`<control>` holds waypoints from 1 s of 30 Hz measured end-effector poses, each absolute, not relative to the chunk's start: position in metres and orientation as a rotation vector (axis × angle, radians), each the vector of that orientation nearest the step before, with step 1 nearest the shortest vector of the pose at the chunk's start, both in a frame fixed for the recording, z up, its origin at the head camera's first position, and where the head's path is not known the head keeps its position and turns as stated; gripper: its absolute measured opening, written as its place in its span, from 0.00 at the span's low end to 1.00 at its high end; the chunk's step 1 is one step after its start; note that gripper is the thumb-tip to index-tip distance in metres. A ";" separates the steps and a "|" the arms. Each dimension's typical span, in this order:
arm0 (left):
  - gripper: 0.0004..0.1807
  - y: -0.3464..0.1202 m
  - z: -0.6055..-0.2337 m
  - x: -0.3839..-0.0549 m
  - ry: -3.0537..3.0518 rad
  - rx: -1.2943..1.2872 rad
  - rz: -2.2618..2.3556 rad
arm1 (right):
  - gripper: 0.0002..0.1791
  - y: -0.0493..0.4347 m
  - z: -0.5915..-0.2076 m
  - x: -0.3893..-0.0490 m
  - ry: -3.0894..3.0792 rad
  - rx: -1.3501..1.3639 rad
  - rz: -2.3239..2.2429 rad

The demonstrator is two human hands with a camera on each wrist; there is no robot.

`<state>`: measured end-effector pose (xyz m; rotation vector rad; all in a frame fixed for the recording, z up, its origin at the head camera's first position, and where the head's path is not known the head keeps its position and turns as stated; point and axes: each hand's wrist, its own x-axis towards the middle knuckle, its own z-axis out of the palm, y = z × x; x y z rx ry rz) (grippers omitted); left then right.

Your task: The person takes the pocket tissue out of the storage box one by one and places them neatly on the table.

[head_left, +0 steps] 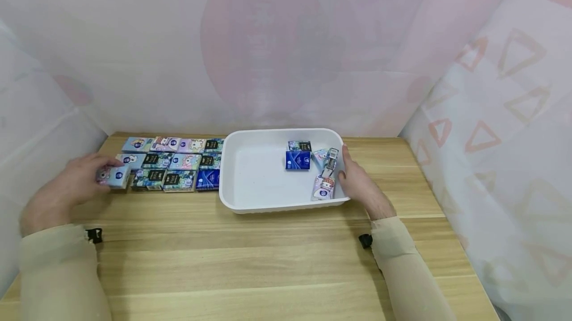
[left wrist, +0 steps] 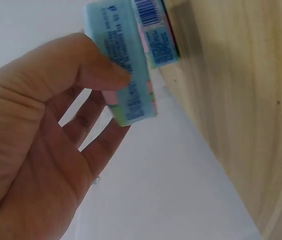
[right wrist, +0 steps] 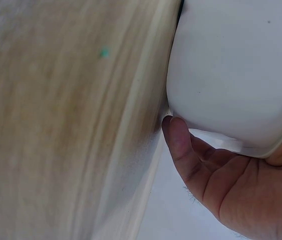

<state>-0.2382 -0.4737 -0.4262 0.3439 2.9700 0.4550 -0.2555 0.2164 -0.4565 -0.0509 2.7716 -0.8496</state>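
Over the left end of the rows, my left hand (head_left: 82, 177) holds a light-blue pocket tissue pack (head_left: 117, 177). The left wrist view shows the thumb on the printed side of this pack (left wrist: 123, 65), with fingers behind it. Close beside it is another blue pack (left wrist: 157, 35) with a barcode. On the right, my right hand (head_left: 359, 182) grips the right side of a white plastic tray (head_left: 254, 167). Its fingertips (right wrist: 181, 137) touch the outer wall low down, near the tabletop.
Several patterned tissue packs (head_left: 183, 161) lie in rows left of the tray, the nearest against its wall. Inside the tray, a dark-blue pack (head_left: 297, 160) and several others lie toward the right. White printed sheets (head_left: 380, 88) enclose the wooden table (head_left: 232, 261).
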 end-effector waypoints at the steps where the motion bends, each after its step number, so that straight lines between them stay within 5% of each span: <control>1: 0.38 -0.474 -0.426 -0.238 2.948 0.332 0.467 | 0.48 0.216 -0.456 -0.255 2.773 -0.055 -0.850; 22: 0.40 -0.473 -0.441 -0.238 2.868 0.236 0.451 | 0.49 0.217 -0.457 -0.257 2.783 -0.065 -0.843; 30: 0.32 -0.473 -0.446 -0.243 2.867 0.250 0.478 | 0.49 0.217 -0.457 -0.257 2.774 -0.061 -0.848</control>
